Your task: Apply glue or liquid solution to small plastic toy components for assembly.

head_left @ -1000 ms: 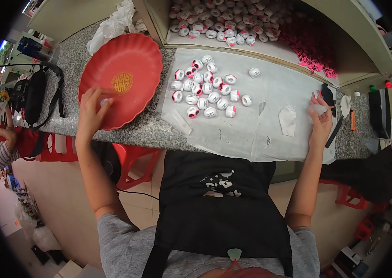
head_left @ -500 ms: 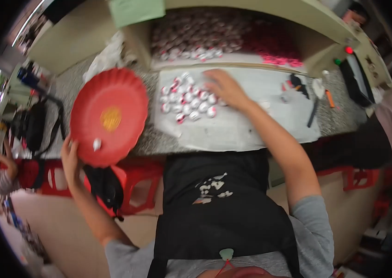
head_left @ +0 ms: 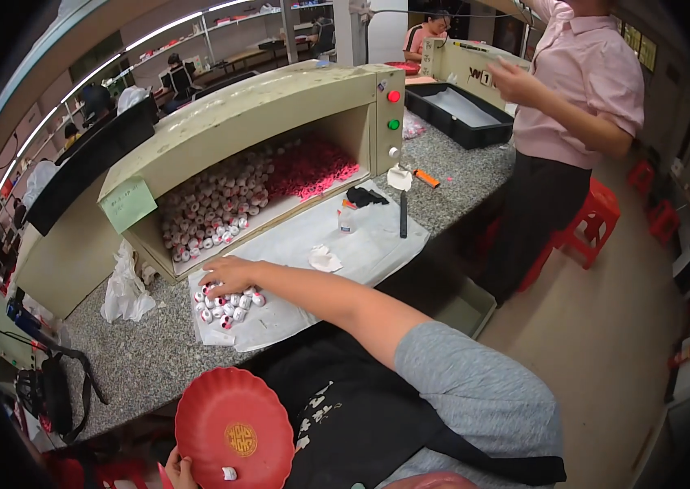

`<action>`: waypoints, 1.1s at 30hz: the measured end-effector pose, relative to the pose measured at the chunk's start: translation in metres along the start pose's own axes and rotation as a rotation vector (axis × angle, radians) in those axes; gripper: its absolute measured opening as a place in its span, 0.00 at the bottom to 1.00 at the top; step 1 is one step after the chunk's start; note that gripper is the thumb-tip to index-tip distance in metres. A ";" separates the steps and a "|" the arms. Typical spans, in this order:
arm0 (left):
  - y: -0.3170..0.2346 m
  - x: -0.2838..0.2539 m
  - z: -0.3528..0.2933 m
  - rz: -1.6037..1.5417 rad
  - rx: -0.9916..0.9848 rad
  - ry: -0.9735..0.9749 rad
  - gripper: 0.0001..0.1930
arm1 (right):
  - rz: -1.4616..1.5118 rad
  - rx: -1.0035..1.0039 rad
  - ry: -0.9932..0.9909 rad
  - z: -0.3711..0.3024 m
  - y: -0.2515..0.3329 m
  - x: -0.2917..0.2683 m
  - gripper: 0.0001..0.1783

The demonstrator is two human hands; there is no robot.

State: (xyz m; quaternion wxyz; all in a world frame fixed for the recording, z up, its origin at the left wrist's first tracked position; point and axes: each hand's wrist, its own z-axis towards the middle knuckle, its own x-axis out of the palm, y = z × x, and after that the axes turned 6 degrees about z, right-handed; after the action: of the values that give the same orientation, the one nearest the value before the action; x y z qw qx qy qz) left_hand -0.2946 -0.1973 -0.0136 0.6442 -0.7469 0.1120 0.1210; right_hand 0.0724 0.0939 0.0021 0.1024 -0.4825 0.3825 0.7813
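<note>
My right hand (head_left: 231, 275) reaches forward and lies on a small pile of white and red round pieces (head_left: 227, 308) on a white sheet (head_left: 361, 248) spread over the speckled stone counter (head_left: 149, 359). The fingers curve down over the pile; a grip cannot be made out. Low at the frame's bottom edge, my left hand (head_left: 178, 471) holds the rim of a round red plate (head_left: 235, 424), below counter height near my body. One small white piece (head_left: 229, 473) lies on the plate.
A beige open-fronted box (head_left: 255, 106) on the counter holds many white pieces (head_left: 215, 204) and red pieces (head_left: 308, 163). A black stick tool (head_left: 402, 213), a white plastic bag (head_left: 125, 289) and a black bag (head_left: 52, 391) lie around. A person in a pink shirt (head_left: 581, 81) stands right, by red stools (head_left: 597, 212).
My head has lifted, so the view now looks across the counter. My right hand stays on the pile of pieces. The red plate has come off the counter and sits lower, close to my body.
</note>
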 end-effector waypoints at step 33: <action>-0.122 0.191 0.244 0.634 0.913 -0.074 0.22 | 0.175 -0.003 -0.170 -0.027 0.000 0.010 0.25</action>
State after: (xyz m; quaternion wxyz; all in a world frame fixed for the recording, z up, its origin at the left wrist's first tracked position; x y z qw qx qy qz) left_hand -0.0835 0.0593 0.0039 0.8379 -0.3171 0.3496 0.2741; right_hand 0.0861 0.0730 -0.0128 0.0650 -0.3794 0.4118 0.8260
